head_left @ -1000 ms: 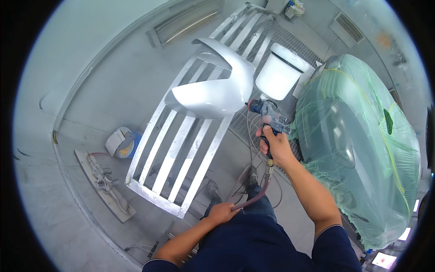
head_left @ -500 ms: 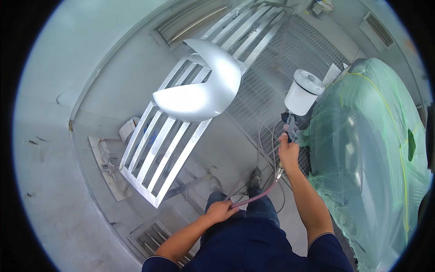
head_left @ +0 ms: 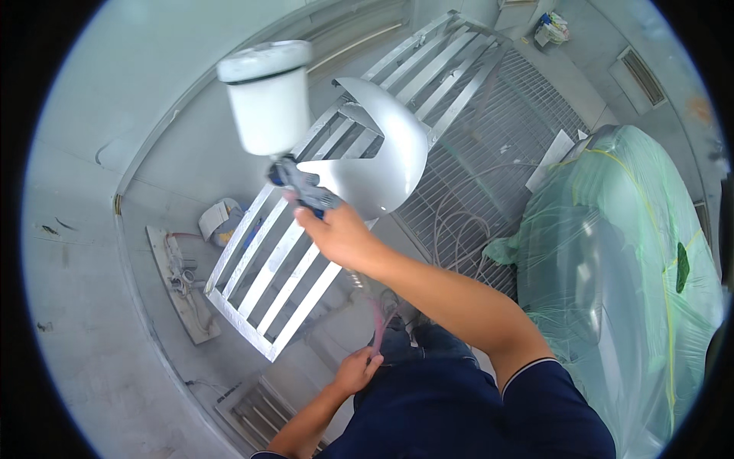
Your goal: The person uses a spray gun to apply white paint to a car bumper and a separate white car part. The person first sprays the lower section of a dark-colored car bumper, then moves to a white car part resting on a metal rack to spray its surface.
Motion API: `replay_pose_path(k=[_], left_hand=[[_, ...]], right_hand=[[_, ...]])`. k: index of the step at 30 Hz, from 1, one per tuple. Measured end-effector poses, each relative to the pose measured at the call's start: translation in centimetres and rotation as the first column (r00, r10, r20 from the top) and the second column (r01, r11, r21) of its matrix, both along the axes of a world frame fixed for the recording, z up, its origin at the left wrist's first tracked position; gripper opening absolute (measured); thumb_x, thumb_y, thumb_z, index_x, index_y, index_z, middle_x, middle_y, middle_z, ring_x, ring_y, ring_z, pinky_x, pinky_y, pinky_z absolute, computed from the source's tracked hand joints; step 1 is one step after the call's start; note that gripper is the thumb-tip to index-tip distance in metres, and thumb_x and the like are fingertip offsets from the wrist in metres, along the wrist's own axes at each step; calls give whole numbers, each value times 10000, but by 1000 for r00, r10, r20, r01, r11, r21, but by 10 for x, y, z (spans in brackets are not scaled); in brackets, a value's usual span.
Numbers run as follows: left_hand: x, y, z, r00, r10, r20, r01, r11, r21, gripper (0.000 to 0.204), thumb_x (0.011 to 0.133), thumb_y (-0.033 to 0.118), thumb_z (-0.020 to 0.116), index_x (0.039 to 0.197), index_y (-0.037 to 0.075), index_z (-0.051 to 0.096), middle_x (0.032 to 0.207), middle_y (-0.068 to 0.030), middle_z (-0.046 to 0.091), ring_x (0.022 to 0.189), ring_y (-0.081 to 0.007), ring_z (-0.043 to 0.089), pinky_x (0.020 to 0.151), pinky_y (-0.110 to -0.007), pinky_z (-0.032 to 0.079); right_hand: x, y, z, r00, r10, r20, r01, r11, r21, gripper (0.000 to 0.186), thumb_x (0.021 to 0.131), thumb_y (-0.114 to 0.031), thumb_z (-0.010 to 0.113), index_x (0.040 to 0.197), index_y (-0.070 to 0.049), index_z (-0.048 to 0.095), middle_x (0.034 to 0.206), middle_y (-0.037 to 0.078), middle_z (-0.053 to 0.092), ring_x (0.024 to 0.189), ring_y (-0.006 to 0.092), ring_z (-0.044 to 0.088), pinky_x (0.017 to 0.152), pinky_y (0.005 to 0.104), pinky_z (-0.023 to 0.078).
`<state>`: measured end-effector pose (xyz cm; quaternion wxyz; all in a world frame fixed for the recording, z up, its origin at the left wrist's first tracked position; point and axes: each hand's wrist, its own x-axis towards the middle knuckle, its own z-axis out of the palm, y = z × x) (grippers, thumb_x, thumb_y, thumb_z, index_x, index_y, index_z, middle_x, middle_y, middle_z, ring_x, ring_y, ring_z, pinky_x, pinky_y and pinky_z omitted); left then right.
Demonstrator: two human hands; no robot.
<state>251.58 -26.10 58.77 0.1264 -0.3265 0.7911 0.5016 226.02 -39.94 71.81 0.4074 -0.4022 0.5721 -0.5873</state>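
Note:
My right hand (head_left: 340, 233) grips a spray gun (head_left: 294, 180) with a white paint cup (head_left: 269, 107) on top. The gun hangs over the left part of a curved silver panel (head_left: 405, 149) and hides some of it. That panel lies on a slatted, foil-wrapped rack (head_left: 267, 271). A pinkish air hose (head_left: 379, 317) runs down from the gun's handle. Low in front of my body, my left hand (head_left: 357, 369) is closed around this hose.
To the right stands a large rounded form under green plastic sheeting (head_left: 634, 252). Grey hose loops (head_left: 459, 222) lie on the floor grating (head_left: 497, 164). At left, fittings on a board (head_left: 182, 279) sit near the wall. A floor vent (head_left: 267, 405) is at lower left.
My right hand has swung the spray gun from the right side across to the left, over the panel's left part. My left hand has shifted slightly down and left with the hose.

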Motion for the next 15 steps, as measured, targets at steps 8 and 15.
replay_pose_path(k=[8,15], left_hand=[[-3,-33,-66,993,5,-115,10,992,128,383,962,405,538,1094,55,620,1043,-173,660,991,-366,628,858,-413,492],[11,-47,-109,973,-229,-25,229,973,0,364,930,387,583,1134,90,640,1091,-136,670,1055,-344,611,905,-420,485]], right_hand=[[-44,-27,23,987,-117,109,92,973,211,352,971,-360,568,890,-20,610,550,-12,479,465,75,461,418,241,341],[-104,94,-27,856,-405,322,305,898,317,268,997,-233,562,1162,-30,502,870,54,570,508,91,455,423,251,373]])
